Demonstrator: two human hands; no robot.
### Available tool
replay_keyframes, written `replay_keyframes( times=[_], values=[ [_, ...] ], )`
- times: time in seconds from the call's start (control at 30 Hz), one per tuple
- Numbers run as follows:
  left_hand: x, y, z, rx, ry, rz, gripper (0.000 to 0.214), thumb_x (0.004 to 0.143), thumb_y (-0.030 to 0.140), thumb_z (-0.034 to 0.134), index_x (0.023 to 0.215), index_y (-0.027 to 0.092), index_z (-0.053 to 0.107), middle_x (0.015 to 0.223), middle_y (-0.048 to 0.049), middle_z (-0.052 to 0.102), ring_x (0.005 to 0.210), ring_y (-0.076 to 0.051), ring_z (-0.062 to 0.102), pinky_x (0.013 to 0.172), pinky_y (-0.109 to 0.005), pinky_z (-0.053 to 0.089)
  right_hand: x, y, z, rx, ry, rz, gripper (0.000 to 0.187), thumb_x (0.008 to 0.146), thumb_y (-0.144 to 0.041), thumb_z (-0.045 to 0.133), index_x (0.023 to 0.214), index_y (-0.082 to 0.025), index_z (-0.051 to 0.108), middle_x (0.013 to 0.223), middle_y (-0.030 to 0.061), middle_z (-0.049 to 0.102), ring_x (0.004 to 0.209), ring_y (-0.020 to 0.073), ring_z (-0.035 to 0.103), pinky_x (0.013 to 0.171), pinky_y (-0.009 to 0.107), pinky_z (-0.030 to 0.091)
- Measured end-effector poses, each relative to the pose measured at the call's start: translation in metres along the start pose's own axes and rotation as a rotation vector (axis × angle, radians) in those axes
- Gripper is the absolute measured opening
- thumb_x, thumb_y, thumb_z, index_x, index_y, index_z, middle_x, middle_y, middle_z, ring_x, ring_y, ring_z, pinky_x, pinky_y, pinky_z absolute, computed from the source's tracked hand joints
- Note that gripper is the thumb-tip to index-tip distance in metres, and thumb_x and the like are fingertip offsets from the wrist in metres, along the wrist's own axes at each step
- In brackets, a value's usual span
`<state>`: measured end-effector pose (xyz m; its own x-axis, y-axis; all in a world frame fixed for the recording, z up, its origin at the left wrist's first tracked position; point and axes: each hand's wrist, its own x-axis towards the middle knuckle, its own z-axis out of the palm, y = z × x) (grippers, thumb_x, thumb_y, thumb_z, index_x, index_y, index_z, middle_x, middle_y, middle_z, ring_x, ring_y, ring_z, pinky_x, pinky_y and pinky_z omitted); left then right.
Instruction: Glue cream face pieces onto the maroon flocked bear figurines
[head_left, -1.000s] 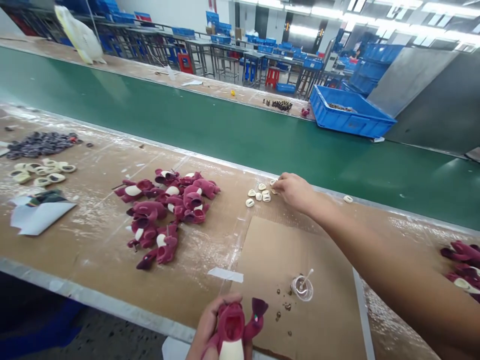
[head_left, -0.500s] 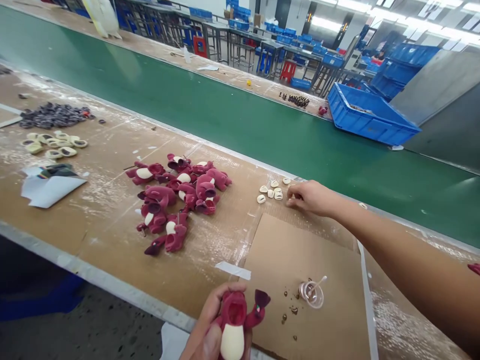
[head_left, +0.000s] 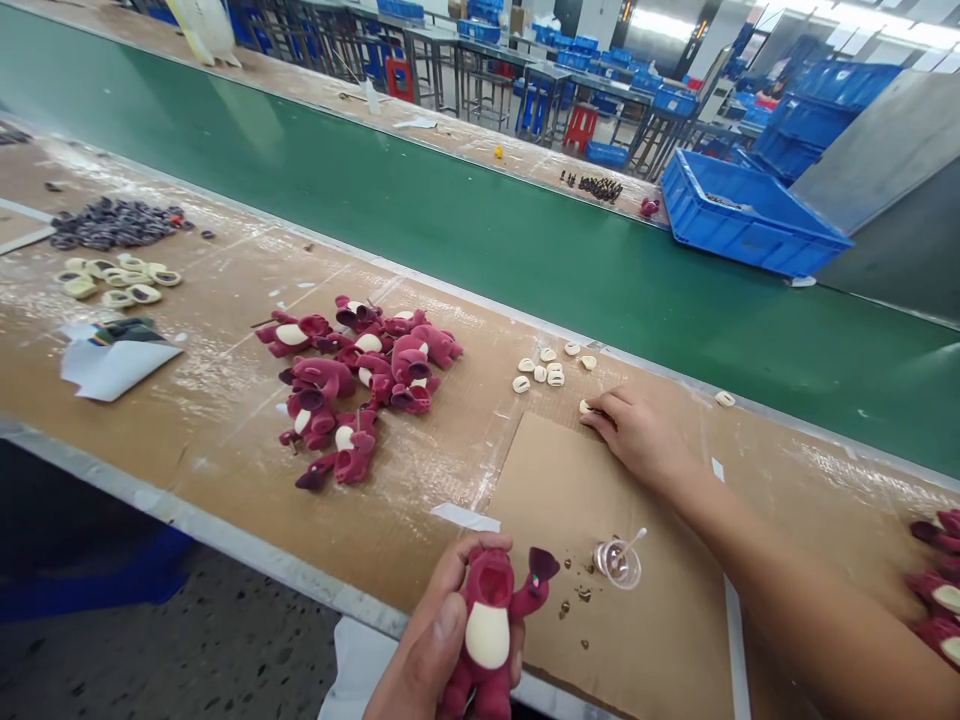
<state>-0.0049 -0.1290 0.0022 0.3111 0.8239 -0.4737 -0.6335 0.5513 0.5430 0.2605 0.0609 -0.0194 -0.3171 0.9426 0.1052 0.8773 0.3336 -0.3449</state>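
My left hand [head_left: 435, 640] is wrapped round a magenta flocked bear figure [head_left: 491, 625] with a cream belly, held upright at the near table edge. My right hand [head_left: 637, 430] rests on the far edge of a cardboard sheet [head_left: 600, 500], its fingertips pinched on a small cream oval piece [head_left: 585, 406]. Several more cream oval pieces [head_left: 546, 368] lie just beyond it. To the left of them lies a pile of the same magenta bear figures [head_left: 360, 385]. A small clear cup with a stick in it [head_left: 619, 562] stands on the cardboard near the held bear.
A green conveyor belt [head_left: 450, 230] runs behind the table. At far left lie dark ring parts [head_left: 112, 222], cream ring parts [head_left: 120, 282] and a folded paper [head_left: 112, 360]. A blue crate [head_left: 750, 225] sits beyond the belt. More magenta figures [head_left: 937, 580] lie at the right edge.
My right hand has drawn back from the row of cream pieces toward me, carrying one piece to the cardboard's edge. The left hand has turned the bear more upright.
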Motion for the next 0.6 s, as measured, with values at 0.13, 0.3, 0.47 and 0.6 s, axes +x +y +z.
replay_keyframes(
  times=[0.13, 0.3, 0.47, 0.6],
  values=[
    [0.003, -0.007, 0.0, -0.006, -0.017, 0.071, 0.055, 0.09, 0.066, 0.071, 0.128, 0.027, 0.06, 0.088, -0.0061, 0.077, 0.055, -0.012, 0.063, 0.045, -0.016, 0.041, 0.008, -0.004, -0.014, 0.085, 0.014, -0.008, 0.015, 0.1, -0.03, 0.068, 0.095, -0.016, 0.072, 0.095, 0.0042, 0.075, 0.088, 0.0175, 0.071, 0.086, 0.037, 0.059],
    [-0.001, -0.021, 0.004, 0.03, -0.081, 0.127, 0.057, 0.093, 0.072, 0.063, 0.132, 0.031, 0.053, 0.082, -0.0049, 0.076, 0.052, -0.011, 0.064, 0.047, -0.013, 0.038, -0.04, -0.063, -0.062, 0.29, 0.158, -0.069, 0.016, 0.1, -0.035, 0.066, 0.095, -0.023, 0.075, 0.084, 0.0006, 0.076, 0.071, 0.015, 0.069, 0.063, 0.026, 0.057],
    [-0.014, -0.028, 0.023, 0.201, -0.065, 0.128, 0.073, 0.089, 0.079, 0.06, 0.142, 0.031, 0.049, 0.076, 0.0011, 0.065, 0.052, -0.008, 0.053, 0.05, -0.018, 0.033, -0.123, -0.122, -0.07, 0.591, 0.18, -0.297, 0.012, 0.095, -0.026, 0.076, 0.107, -0.025, 0.073, 0.089, 0.003, 0.067, 0.079, 0.0165, 0.068, 0.063, 0.026, 0.059],
    [-0.023, -0.031, 0.037, 0.247, -0.077, 0.136, 0.068, 0.087, 0.073, 0.07, 0.14, 0.034, 0.054, 0.085, 0.0012, 0.064, 0.057, -0.007, 0.049, 0.053, -0.019, 0.032, -0.146, -0.129, -0.047, 0.528, 0.323, -0.271, 0.013, 0.094, -0.019, 0.074, 0.108, -0.021, 0.074, 0.091, 0.0062, 0.063, 0.081, 0.0186, 0.064, 0.066, 0.032, 0.06]
  ],
)
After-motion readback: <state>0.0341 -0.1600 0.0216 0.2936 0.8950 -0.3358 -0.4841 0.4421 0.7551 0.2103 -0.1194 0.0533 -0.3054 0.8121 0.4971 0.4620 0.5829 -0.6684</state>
